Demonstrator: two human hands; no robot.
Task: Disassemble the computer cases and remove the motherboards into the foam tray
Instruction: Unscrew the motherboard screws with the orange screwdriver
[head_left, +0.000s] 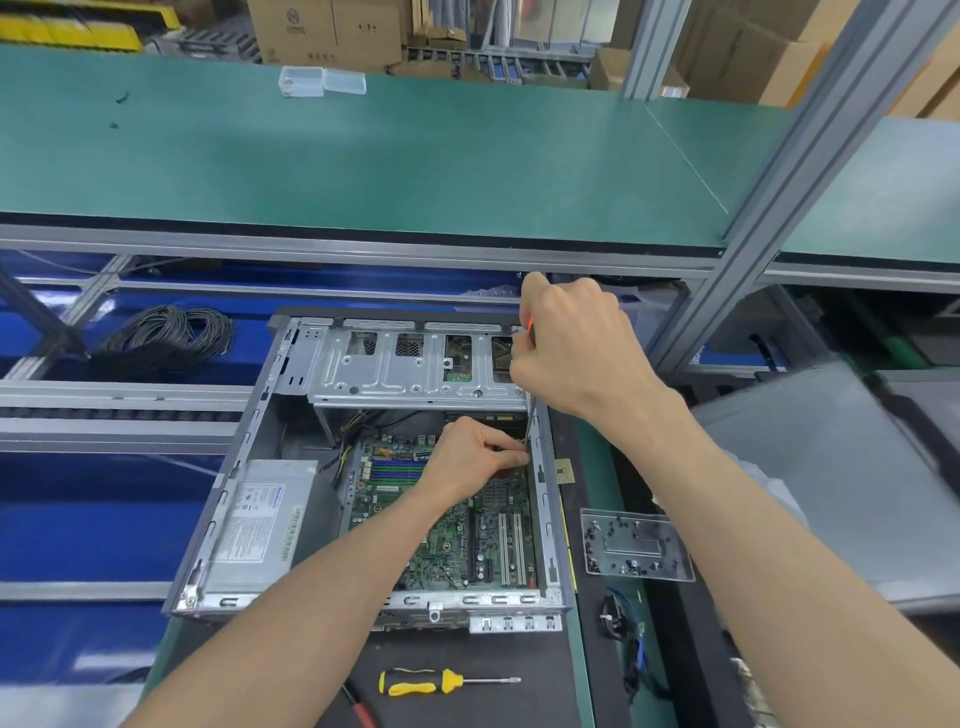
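Observation:
An open grey computer case (244, 467) lies on the bench with its green motherboard (452, 535) still inside. My right hand (571, 348) grips a screwdriver (531, 415) with an orange mark on its handle; the shaft runs down along the case's right wall to the board's far right corner. My left hand (467, 457) is inside the case, fingers pinched at the screwdriver tip; what they pinch is hidden. A silver power supply (260, 525) fills the case's left side. A metal drive cage (415, 364) spans the far end.
A yellow-handled screwdriver (421, 682) lies on the black mat in front of the case. A clear tray (636, 543) with several dark screws sits to the right. A removed grey panel (831, 467) leans at far right. Coiled black cable (166, 338) lies at back left.

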